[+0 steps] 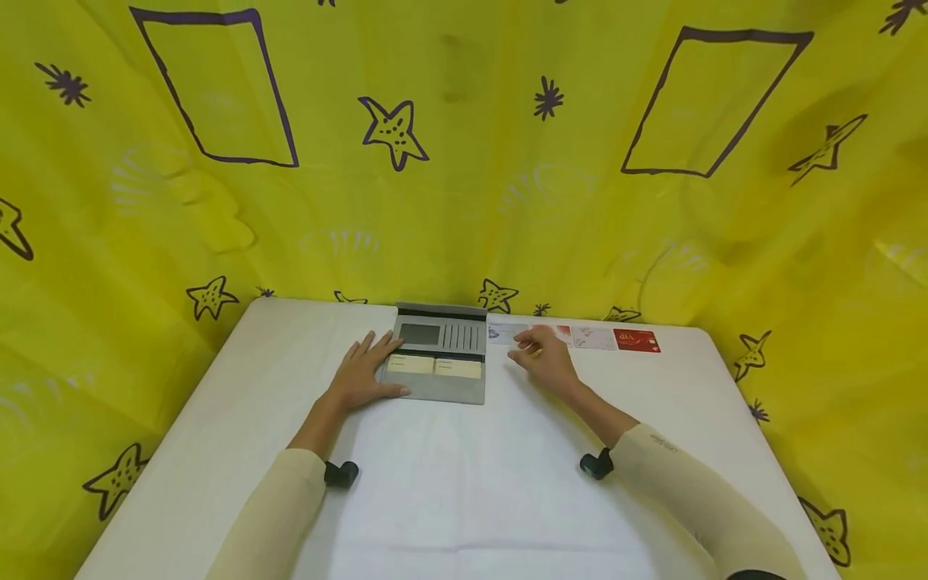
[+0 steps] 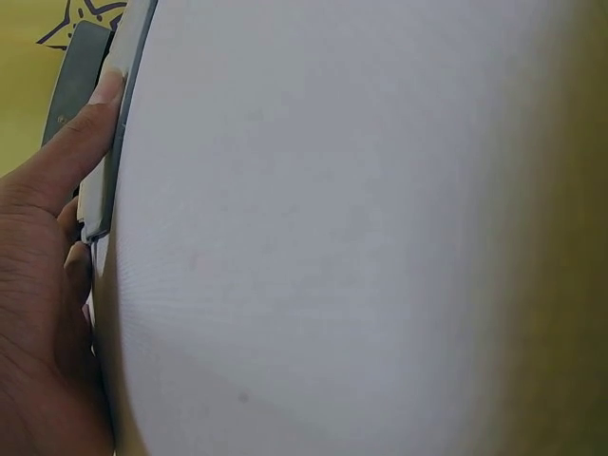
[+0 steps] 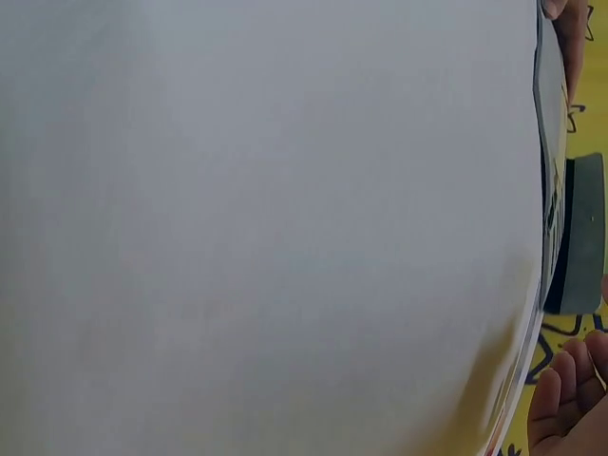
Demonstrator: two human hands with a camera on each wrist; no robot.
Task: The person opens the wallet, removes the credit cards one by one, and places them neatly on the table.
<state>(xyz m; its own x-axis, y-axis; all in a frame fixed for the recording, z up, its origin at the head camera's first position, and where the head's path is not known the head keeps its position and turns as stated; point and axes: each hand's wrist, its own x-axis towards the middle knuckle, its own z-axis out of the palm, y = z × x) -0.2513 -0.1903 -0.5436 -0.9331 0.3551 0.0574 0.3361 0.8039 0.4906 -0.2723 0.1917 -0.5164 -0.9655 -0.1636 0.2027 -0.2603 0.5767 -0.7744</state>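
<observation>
A grey wallet [image 1: 444, 392] lies unfolded at the back middle of the table. It has a dark window, several slots, and two cream cards [image 1: 458, 368] in its lower part. My left hand [image 1: 358, 379] rests with spread fingers on its left edge; in the left wrist view the thumb [image 2: 109, 87] lies on it. My right hand [image 1: 551, 362] hovers over a row of cards, its fingers loosely curled, with nothing visible in them. Under it are a pale card [image 1: 499, 333] and a red-and-white card [image 1: 564, 333], both partly covered.
Right of my right hand lie a whitish card [image 1: 593, 337] and a red VIP card [image 1: 638, 340]. They line the back edge of the white table [image 1: 449, 483]. A yellow curtain [image 1: 464, 201] with drawn stars hangs behind and along the sides.
</observation>
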